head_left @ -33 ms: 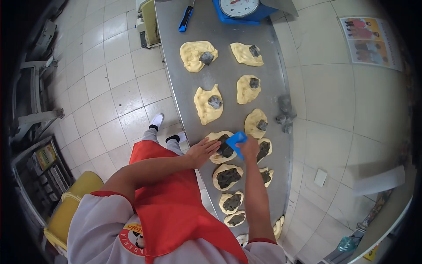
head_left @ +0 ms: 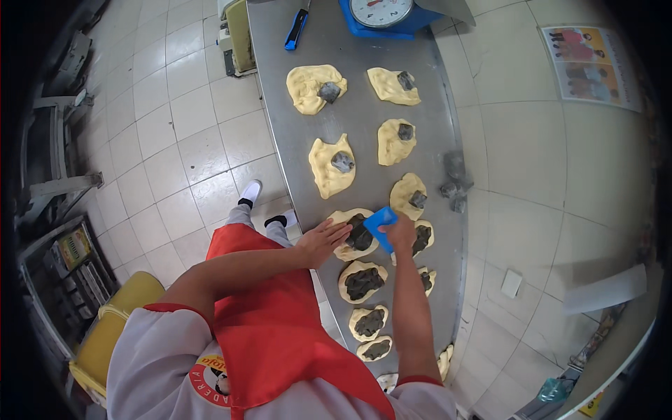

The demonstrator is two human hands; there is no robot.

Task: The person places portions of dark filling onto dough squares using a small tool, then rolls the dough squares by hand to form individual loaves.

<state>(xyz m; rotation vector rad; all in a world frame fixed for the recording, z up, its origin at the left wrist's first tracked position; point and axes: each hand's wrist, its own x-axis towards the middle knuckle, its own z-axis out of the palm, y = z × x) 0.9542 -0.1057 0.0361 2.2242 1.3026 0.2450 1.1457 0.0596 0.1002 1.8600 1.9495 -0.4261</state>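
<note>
Two bare hands work at one flat piece of dough, which lies on the metal table, close to its near edge, just before the person in the red apron. On this dough is a dark filling, spread over the middle. The left hand lies on the dough's left side, its fingers extended and rather close together, closed around nothing. The right hand is clamped on a blue scraper, which is held at the right side of the same dough; whether its edge touches the filling, I cannot tell from where I stand.

Toward the person's body, three filled pieces lie in a row, with dark filling spread on each. Beyond the hands, five plain pieces each carry a grey lump. At the table's right edge, several loose lumps are gathered. Farther up there are a blue-and-black cutter and a blue dial scale.
</note>
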